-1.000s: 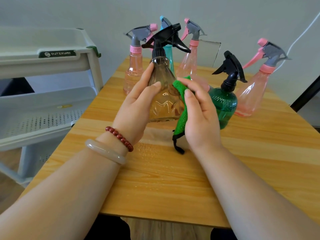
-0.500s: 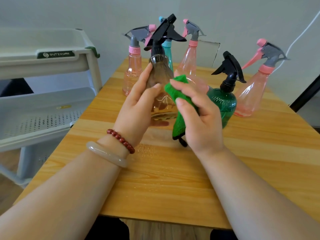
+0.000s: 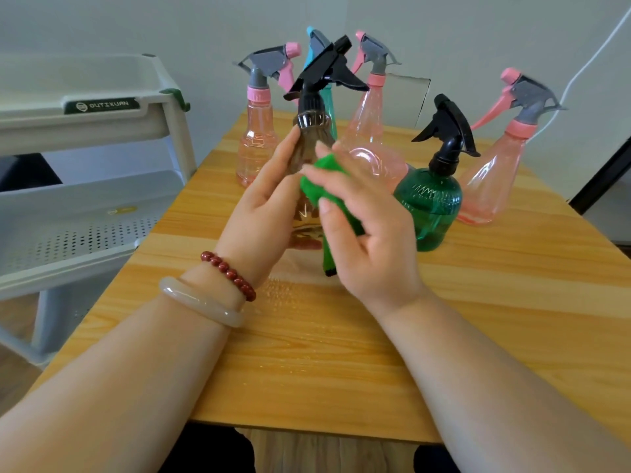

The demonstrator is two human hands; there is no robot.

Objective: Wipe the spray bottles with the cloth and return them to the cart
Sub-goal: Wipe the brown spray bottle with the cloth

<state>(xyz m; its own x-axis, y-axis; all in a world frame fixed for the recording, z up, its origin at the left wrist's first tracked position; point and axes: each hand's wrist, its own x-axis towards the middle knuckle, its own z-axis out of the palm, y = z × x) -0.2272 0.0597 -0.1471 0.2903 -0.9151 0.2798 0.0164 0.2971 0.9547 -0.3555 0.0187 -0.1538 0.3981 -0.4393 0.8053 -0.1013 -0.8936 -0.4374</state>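
- Starting at the left, the cart [image 3: 102,131] stands just off the table's [image 3: 341,336] left edge, its perforated shelf bare where it shows, so no wiped bottle looks returned yet.
- Your left hand [image 3: 263,213] is wrapped round the brown bottle [image 3: 309,145], black trigger up, tilted and lifted just clear of the wood near the table's middle.
- Risk here, as I read it: that grip sits on one side only, so a hard push from the cloth could twist the bottle out and knock it into the pink bottles [image 3: 256,151] crowded behind.
- Your right hand [image 3: 368,240] has the green cloth [image 3: 324,186] pinched under fingers and thumb, pressed on the bottle's side, a tail dangling below.
- Watch your right wrist too: the green bottle [image 3: 430,206] stands just beside it, easily tipped.
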